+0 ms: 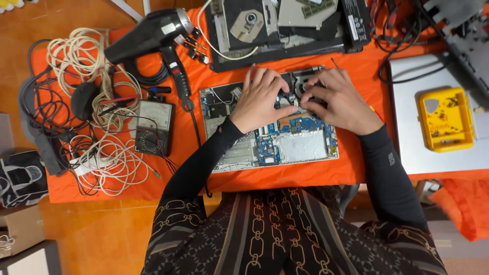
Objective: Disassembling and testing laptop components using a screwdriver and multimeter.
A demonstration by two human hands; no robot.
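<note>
Both hands work inside the opened laptop (270, 130): left hand (261, 99) rests open beside the fan (300, 84), right hand (338, 99) pinches a small part there. Freeing it likely needs a careful, straight lift.

- You look straight down on a worktop (316, 178) draped in an orange cloth (127, 183).
- Below and left of it, you see a glossy orange-brown tiled floor (97, 234).
- A pale cardboard box (20, 229) sits at the lower left edge.
- More orange fabric (466, 209) hangs at lower right.
- Light is even, with soft shadows.
</note>
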